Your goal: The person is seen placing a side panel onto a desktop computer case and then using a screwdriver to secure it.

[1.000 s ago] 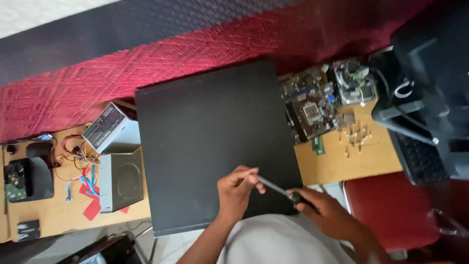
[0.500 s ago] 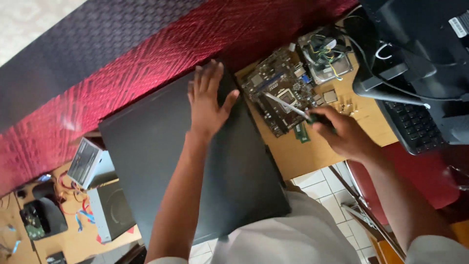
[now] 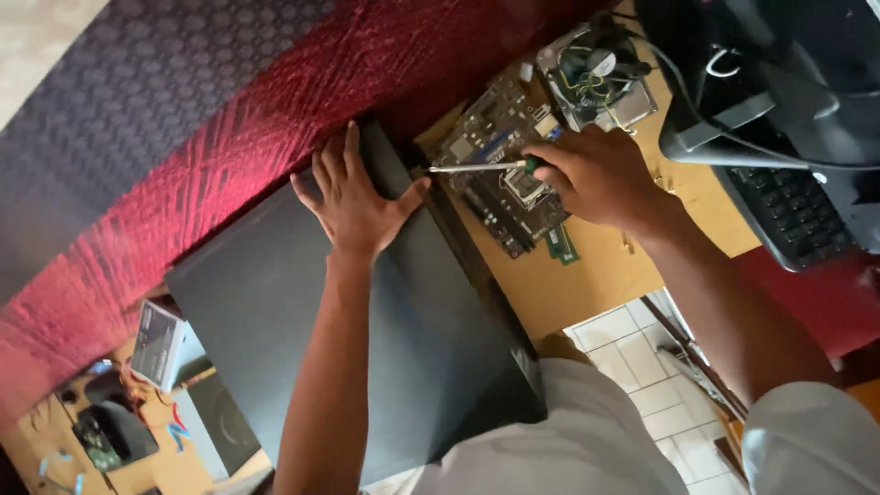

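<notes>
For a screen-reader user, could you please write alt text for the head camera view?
A left hand lies flat on a black computer case, while the right hand points a screwdriver at its edge, over a motherboard on a wooden table.

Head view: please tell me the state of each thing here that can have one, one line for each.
Black computer case: closed, lying flat on its side.
Left hand: open, palm flat on the case.
Right hand: closed around the screwdriver handle.
Screwdriver: held level, tip at the case edge.
Motherboard: bare, lying outside the case.
Cooler fan: loose on the table.
</notes>
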